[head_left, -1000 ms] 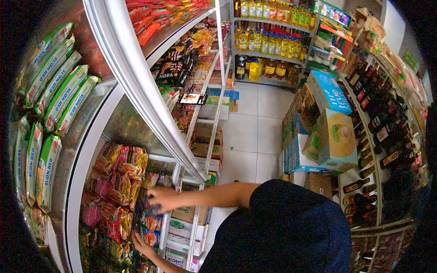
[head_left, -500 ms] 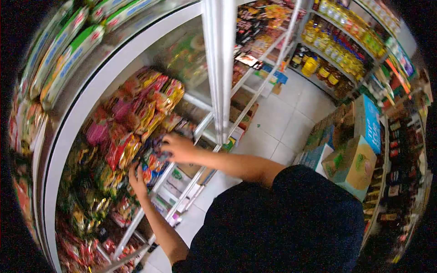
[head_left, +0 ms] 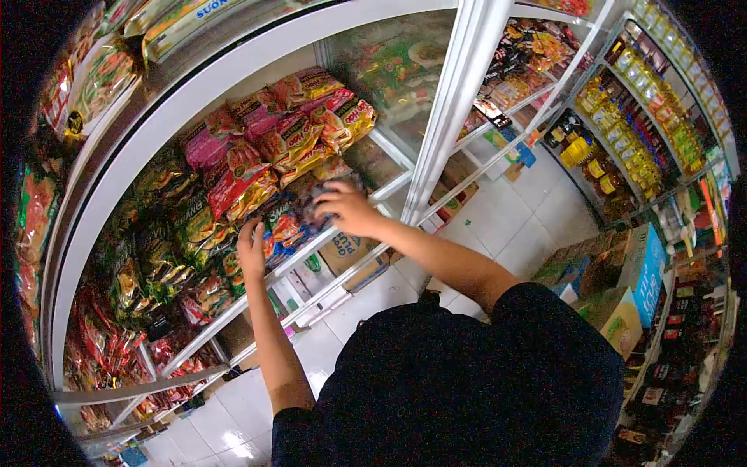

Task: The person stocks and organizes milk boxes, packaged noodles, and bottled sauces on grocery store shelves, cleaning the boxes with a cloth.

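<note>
Our right hand (head_left: 344,208) hangs half-open, fingers spread and curled over a blurred dark packet (head_left: 310,205); we cannot tell whether it grips it. That packet lies among others near the front of the display shelf, just beside the blue-and-red packets (head_left: 286,233). Our left hand (head_left: 250,247) is partly open, fingers nearly straight, its tips at the packets' edge — whether they press or merely rest, we cannot tell.

Next to these lie the red-and-yellow packets (head_left: 241,187), with green packets (head_left: 148,265) farther along. The white front rail (head_left: 393,187) runs close by the right hand; beyond it we see cartons (head_left: 342,251) and the tiled floor (head_left: 498,214).

Since a second ago, our view has swung round and the packets show more clearly, yet both hands remain around the same patch — so the handling still seems centred there.
</note>
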Demonstrator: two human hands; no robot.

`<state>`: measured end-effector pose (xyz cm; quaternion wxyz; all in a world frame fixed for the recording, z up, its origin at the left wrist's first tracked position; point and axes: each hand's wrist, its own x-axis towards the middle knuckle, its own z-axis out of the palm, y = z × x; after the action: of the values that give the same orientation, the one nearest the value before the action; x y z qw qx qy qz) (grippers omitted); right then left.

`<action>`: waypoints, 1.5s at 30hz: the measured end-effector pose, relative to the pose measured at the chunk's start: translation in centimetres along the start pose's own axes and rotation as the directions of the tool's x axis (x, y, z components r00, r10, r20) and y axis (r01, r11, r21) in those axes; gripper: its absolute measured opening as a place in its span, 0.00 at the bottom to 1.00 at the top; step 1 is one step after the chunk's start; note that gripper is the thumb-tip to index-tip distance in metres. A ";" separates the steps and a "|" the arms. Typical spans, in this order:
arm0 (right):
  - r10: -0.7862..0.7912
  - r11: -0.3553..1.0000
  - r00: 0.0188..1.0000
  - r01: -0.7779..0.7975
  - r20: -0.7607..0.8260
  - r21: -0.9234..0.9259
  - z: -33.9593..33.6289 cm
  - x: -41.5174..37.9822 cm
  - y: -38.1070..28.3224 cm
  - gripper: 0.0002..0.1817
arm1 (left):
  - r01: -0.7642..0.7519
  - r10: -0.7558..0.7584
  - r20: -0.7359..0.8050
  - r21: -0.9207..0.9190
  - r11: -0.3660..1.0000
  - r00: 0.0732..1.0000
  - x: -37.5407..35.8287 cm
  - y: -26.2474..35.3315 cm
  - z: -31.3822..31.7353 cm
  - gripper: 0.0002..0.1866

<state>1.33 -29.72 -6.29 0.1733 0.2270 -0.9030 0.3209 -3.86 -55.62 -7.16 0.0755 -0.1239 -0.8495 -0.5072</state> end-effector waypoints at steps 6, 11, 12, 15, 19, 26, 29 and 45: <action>0.224 0.952 0.889 -0.287 -0.400 -0.104 -3.7 -0.5 4.5 0.10 | -0.072 0.082 -0.080 0.121 0.990 0.993 -0.4 2.2 0.3 0.16; 0.024 0.997 0.999 -0.021 -0.040 0.078 0.5 -0.1 -2.8 0.11 | -0.081 0.085 -0.047 0.086 0.993 0.995 -0.1 1.2 0.6 0.16; -0.014 0.992 1.000 0.015 -0.007 0.122 1.0 0.0 -1.9 0.12 | -0.083 0.087 -0.050 0.074 0.994 0.995 -0.2 1.1 0.5 0.16; 0.076 0.997 0.993 -0.075 -0.089 0.017 -2.3 -0.4 2.6 0.13 | -0.134 0.149 -0.097 0.150 0.980 0.984 -0.6 0.9 0.7 0.16; 0.372 0.912 0.875 -0.407 -0.310 -0.055 -6.0 -1.1 6.7 0.09 | 0.047 -0.122 -0.319 -0.234 0.971 0.940 -1.7 4.4 2.2 0.14; 0.074 0.997 0.997 -0.074 -0.038 0.002 0.1 0.2 -0.8 0.10 | -0.415 0.413 0.067 0.266 0.870 0.908 -2.1 10.1 7.7 0.24; 0.046 0.993 0.967 -0.071 -0.250 -0.095 -3.4 -0.6 4.7 0.07 | -0.239 0.275 0.028 0.587 0.774 0.961 -3.9 4.7 6.8 0.26; 0.082 0.947 0.959 -0.160 -0.272 -0.277 -5.8 -0.2 5.2 0.19 | -0.146 0.211 -0.103 0.441 0.886 0.972 -3.7 6.0 6.9 0.32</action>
<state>-0.29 -22.23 -4.74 0.3006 0.0985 -0.9231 0.2186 1.36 -47.27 -6.32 0.2104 -0.1438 -0.9173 -0.3059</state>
